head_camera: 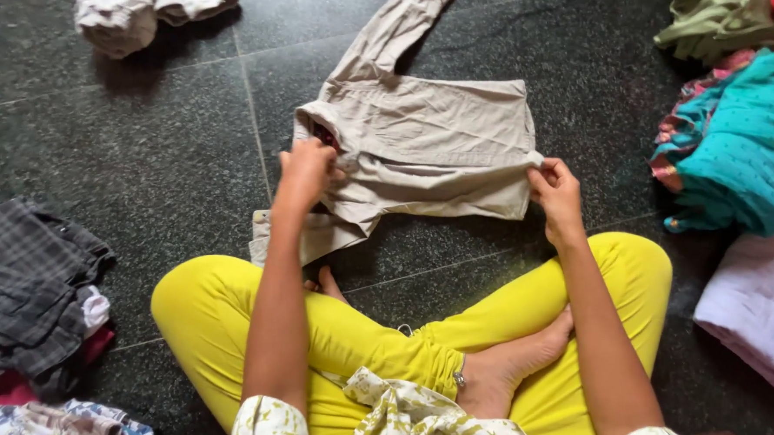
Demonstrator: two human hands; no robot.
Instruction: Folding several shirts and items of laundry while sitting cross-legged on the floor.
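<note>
The shirt [423, 142] lies flat on the dark floor [141, 167] just ahead of the crossed legs, its long axis running from 9 to 3 o'clock, collar end at 9, one sleeve reaching up toward 12; the near edge is lifted. The left hand [305, 171] sits at the collar end, fingers pinched together on the cloth there; the right hand [556, 193] sits at the 3 o'clock end, thumb and fingers clamped on the near corner of the hem. From both sets of fingers the body of the shirt lies away toward 12; each hand is at its own end, neither nearer the middle. Other clothes lie well apart: a teal pile [741, 145] at 3, a grey checked pile [25, 285] at 8.
</note>
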